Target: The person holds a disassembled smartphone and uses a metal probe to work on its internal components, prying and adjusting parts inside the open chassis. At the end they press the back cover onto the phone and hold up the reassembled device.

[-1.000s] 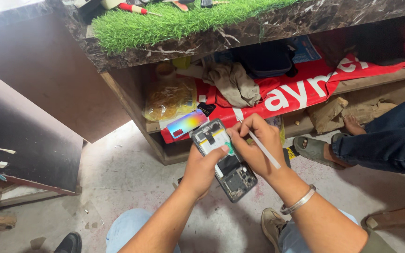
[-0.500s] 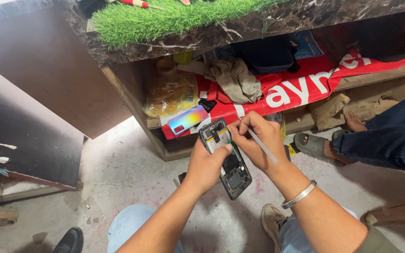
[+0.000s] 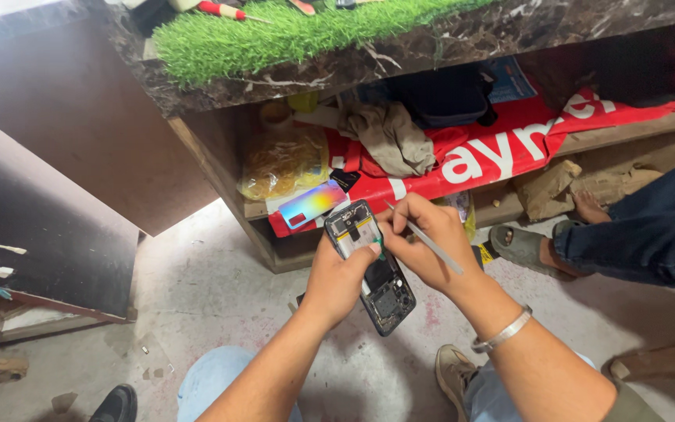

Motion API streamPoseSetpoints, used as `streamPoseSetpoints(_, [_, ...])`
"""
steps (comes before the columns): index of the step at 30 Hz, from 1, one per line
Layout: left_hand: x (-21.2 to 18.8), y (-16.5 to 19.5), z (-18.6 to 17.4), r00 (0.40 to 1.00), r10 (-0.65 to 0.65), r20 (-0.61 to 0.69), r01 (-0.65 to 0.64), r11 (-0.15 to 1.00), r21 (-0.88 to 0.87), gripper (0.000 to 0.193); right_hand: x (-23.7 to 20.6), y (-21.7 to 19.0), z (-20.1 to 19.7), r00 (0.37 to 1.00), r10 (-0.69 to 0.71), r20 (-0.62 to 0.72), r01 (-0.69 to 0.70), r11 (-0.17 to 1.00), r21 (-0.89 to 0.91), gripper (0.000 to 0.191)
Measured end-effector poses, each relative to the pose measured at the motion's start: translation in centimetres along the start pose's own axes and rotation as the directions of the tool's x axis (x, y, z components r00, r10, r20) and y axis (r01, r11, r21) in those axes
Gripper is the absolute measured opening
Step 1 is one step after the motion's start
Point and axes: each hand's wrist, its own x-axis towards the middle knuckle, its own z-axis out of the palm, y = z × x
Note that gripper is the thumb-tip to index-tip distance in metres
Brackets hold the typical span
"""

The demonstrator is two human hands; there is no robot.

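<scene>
Opened phone point(image 3: 370, 266) gripped in left hand point(image 3: 341, 277); right hand point(image 3: 425, 242) touching its top.

The opened smartphone point(image 3: 369, 266) showed bare matt circuit parts inside a glossy black plastic frame. The tweezers point(image 3: 425, 240) looked like thin brushed metal, and the bracelet point(image 3: 501, 333) shone as polished metal. A detached back cover point(image 3: 312, 205) had a glossy iridescent finish. The tabletop point(image 3: 462, 39) was dark polished marble with white veins, topped by rough plastic artificial grass point(image 3: 291, 31). A crumpled cloth point(image 3: 388, 137) looked matt and worn. The floor point(image 3: 197, 289) was rough, stained concrete.
</scene>
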Motion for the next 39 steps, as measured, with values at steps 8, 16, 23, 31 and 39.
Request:
streamPoseSetpoints(8, [-0.2,-0.4,0.5,1.0,-0.015,0.005,0.015,1.0,0.015,0.04,0.0,0.3,0.2,0.985,0.162,-0.059,-0.168,0.978,-0.127,0.032])
streamPoseSetpoints(16, [0.2,0.0,-0.2,1.0,-0.019,0.015,0.02,0.999,-0.045,0.034,0.3,0.2,-0.2,0.996,-0.093,0.019,0.091,0.994,0.066,0.027])
streamPoseSetpoints(23, [-0.3,0.1,0.7,0.997,-0.036,0.072,0.033,0.998,0.045,0.043,0.4,0.0,0.1,0.992,0.108,-0.066,-0.116,0.985,-0.13,0.033])
streamPoseSetpoints(31, [0.4,0.5,-0.4,0.997,-0.024,0.074,0.031,0.994,-0.102,0.038,0.4,0.2,-0.1,0.999,-0.048,0.015,0.047,0.997,0.069,0.028])
streamPoseSetpoints(39, [-0.2,0.4,0.4,0.991,-0.101,0.083,0.107,0.992,-0.066,0.042,0.4,0.2,-0.1,0.995,0.064,-0.077,-0.075,0.987,-0.143,0.032])
